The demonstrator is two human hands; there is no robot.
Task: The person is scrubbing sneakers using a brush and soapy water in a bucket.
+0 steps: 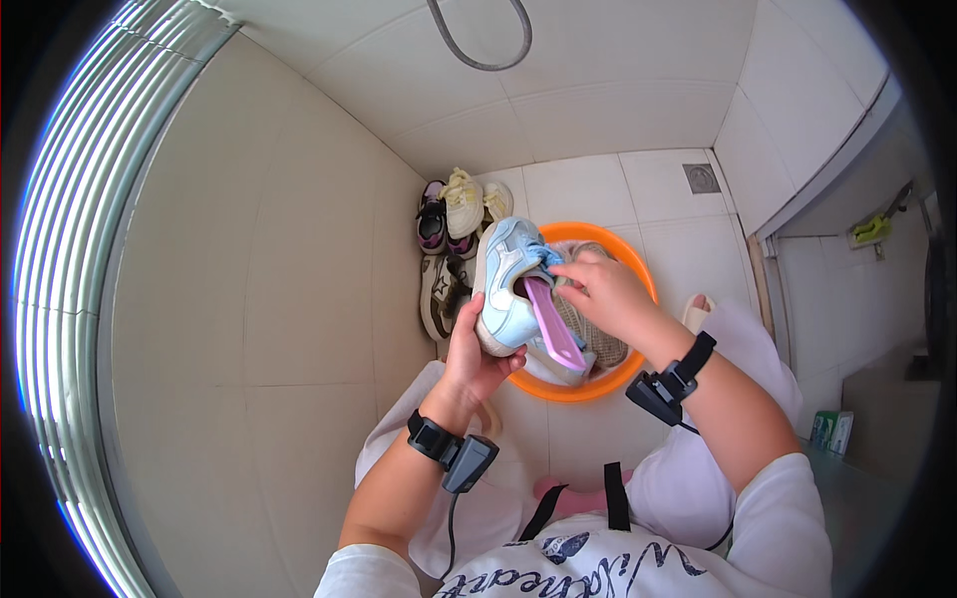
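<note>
My left hand (482,357) grips the heel and sole of a light blue and white sneaker (505,288), held above an orange plastic basin (652,280). A purple plastic handle (555,329) sticks out of the shoe's opening; its far end is hidden inside. My right hand (591,288) is at the blue laces (549,258), its thumb and fingertips close together at the tongue; whether they pinch a lace I cannot tell. Below, the basin holds a beige shoe (609,344) and a white and blue shoe (553,366), both partly covered.
Cream sneakers (463,205), a black and purple pair (431,217) and a dark sneaker with a star (439,291) stand by the left wall. A floor drain (701,179) lies in the back right corner. A grey hose (486,66) hangs above. Cables trail from both wrist devices.
</note>
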